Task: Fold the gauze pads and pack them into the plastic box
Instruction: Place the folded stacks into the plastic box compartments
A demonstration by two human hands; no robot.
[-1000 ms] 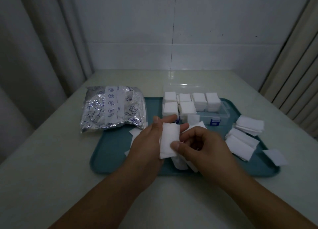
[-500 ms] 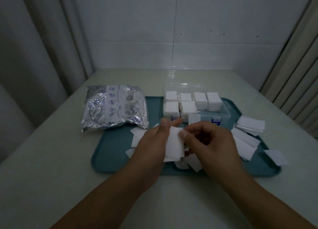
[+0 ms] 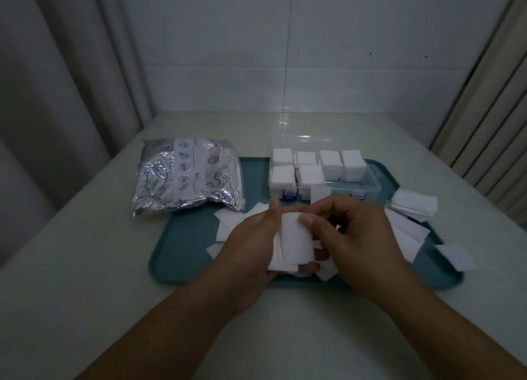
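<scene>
Grip: the left hand (image 3: pixel 256 245) holds a white gauze pad (image 3: pixel 293 241) across its fingers with the thumb up at the pad's far edge; the right hand (image 3: pixel 353 237) pinches the pad's top right corner, thumb on the front face and fingers curled behind.
Tabletop: a pale tabletop (image 3: pixel 85 265) carries everything, with one stray pad (image 3: pixel 456 257) lying at the right, half off the tray.
Tray: a teal tray (image 3: pixel 182 254) sits in the middle; the held pad hangs above its near part.
Foil bag: a silver printed bag (image 3: pixel 188 177) lies on the left, overlapping the tray's far left corner.
Plastic box: a clear compartment box (image 3: pixel 368 190) stands open at the far side of the tray, six stacks of folded pads showing; its near right part looks unfilled.
Loose pads: unfolded squares lie under the hands, and a stack (image 3: pixel 413 205) rests on the tray's right edge.
Step in hand: folding, judged from the doubled left edge of the held pad.
Next move: likely pressing the fold flat, then carrying the pad far and right into an open compartment, kept square so it fits.
</scene>
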